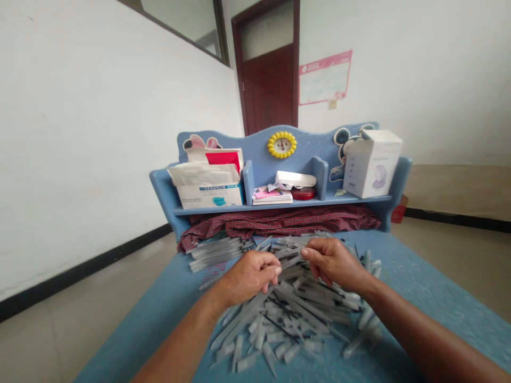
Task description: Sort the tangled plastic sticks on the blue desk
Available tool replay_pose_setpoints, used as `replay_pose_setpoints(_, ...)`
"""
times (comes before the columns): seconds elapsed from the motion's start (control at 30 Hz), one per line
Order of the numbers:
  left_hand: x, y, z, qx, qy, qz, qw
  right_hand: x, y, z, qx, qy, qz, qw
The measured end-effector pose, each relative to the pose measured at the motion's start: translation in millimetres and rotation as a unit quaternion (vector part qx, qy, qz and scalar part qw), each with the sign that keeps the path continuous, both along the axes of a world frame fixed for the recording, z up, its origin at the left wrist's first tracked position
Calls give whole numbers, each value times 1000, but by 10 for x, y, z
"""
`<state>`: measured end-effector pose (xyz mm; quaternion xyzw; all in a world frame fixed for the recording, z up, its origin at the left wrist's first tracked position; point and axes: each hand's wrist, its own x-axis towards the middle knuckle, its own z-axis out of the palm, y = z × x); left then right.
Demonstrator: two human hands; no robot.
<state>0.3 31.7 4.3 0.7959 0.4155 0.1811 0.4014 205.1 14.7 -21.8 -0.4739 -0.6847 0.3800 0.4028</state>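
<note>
Left hand and right hand are above the pile of translucent strips — fingers of both curled, thumbs drawn in; cannot tell whether either grips a strip. Pile lies on the blue desk. Neater bundle at pile's far-left edge; beyond the pile — checked cloth, then shelf unit.

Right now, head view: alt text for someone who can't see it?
A person's left hand and right hand, slightly apart over a jumbled pile of translucent strips on a blue desk; any grip is unclear. Behind lie a checked cloth and a blue shelf with boxes and a yellow-rimmed dial.
</note>
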Motion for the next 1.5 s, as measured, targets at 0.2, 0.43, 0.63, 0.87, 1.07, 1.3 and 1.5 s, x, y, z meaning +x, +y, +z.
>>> replay_pose_setpoints(0.2,-224,123,61,-32,-2,25,999,119,113,-74,-50,91,22,994)
replay_pose_setpoints(0.43,-721,467,-5,-21,-3,151,988,247,261,-163,-70,94,-72,991)
replay_pose_setpoints(0.63,-560,403,15,-41,-256,165,952,264,302,-206,-33,-54,-127,990)
replay_pose_setpoints(0.87,107,117,29,-139,-531,82,832,60,68,-59,54,-33,-31,998)
replay_pose_setpoints(1.07,596,-44,98,-202,-580,62,786,-185,-145,-42,-15,39,114,993)
replay_pose_setpoints(1.3,881,65,234,-134,-563,141,803,-250,-153,3,-48,84,83,992)
replay_pose_setpoints(1.5,831,397,557,23,-498,278,821,-239,-159,72,-14,-19,57,998)
